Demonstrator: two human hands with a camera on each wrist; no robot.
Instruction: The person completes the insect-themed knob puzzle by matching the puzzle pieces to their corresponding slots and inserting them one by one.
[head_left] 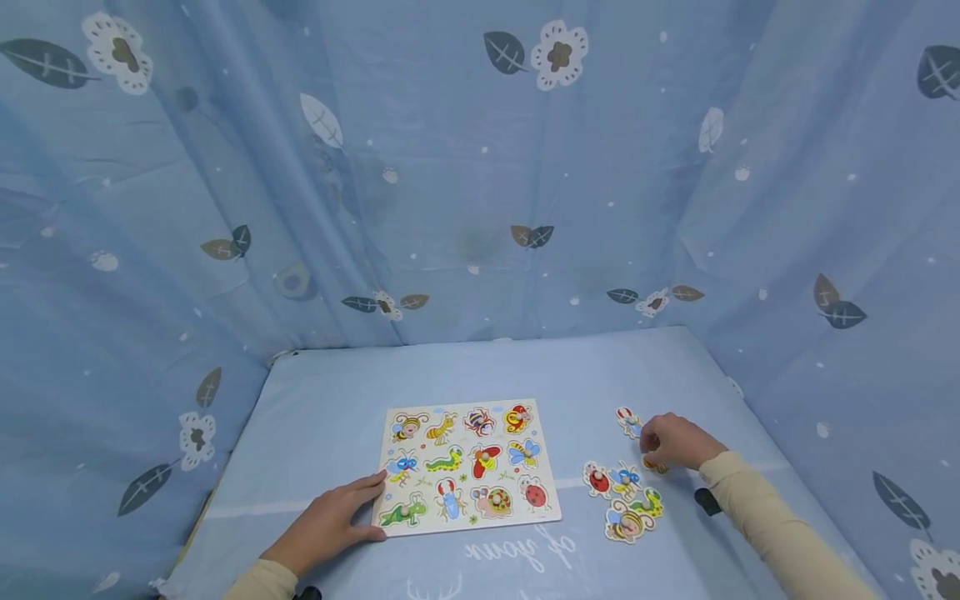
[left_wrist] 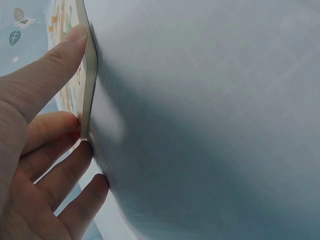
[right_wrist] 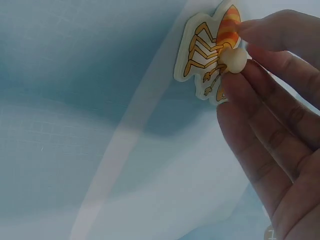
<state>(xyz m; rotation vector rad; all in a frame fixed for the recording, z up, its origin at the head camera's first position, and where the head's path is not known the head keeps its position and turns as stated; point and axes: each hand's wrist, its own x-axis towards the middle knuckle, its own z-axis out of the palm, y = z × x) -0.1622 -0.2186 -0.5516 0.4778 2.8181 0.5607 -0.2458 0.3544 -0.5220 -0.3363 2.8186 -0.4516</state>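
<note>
A wooden puzzle board printed with insects lies flat on the table. My left hand is at its near left corner, fingers fairly straight, thumb and fingertips touching the edges. To the board's right, my right hand pinches an orange-striped insect puzzle piece by its pale knob; that piece is mostly hidden in the head view. Near this hand lie loose pieces: a stag beetle, a ladybug, a blue mosquito-like insect, a green caterpillar and a bee.
Some board pictures, such as the snail and the red-winged insect, carry knobs. The table has a pale blue cover with lettering. Blue patterned curtains stand behind it and at both sides.
</note>
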